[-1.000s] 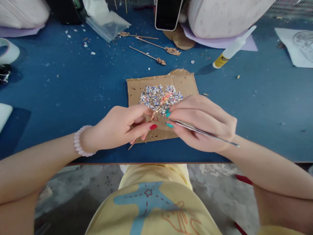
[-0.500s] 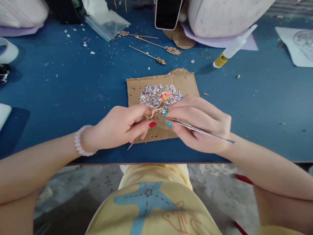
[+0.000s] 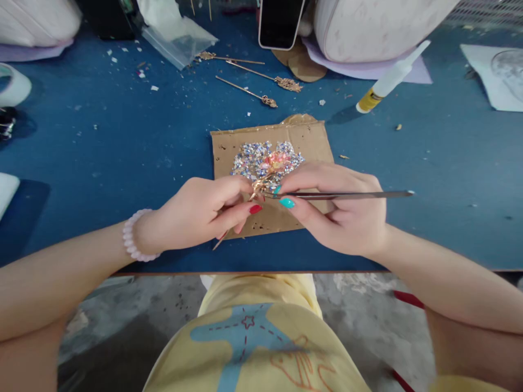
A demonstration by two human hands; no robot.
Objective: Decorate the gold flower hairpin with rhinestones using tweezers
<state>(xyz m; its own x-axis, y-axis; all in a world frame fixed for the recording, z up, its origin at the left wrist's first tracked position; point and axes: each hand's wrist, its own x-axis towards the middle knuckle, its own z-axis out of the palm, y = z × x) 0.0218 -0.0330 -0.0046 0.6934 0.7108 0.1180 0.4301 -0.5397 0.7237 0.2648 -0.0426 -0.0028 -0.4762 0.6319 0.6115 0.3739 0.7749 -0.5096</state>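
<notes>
My left hand (image 3: 204,212) is closed around a gold hairpin (image 3: 259,188), whose thin stick pokes out below the fingers. The ornate head of the hairpin points up and right. Between thumb and fingers, my right hand (image 3: 335,209) pinches metal tweezers (image 3: 347,195). Their tips meet the hairpin's ornament near my left thumb; whether a stone is in them I cannot tell. Below both hands lies a cardboard piece (image 3: 314,133) with a spread of small glittering rhinestones (image 3: 251,155). A pink-orange cluster (image 3: 275,160) shows just beyond the hairpin's head, over the rhinestones.
Several gold hairpins (image 3: 267,102) lie past the cardboard. A glue bottle (image 3: 378,90) stands at the right. Toward the back are a phone (image 3: 281,24), a pale bag (image 3: 376,27) and a plastic bag (image 3: 180,41). A tape roll (image 3: 14,84) sits far left.
The tweezers have swung from slanting down-right to nearly level, and their tips have moved left onto the hairpin's ornament. My left hand stays about where it was, with more of the pink-orange cluster showing.
</notes>
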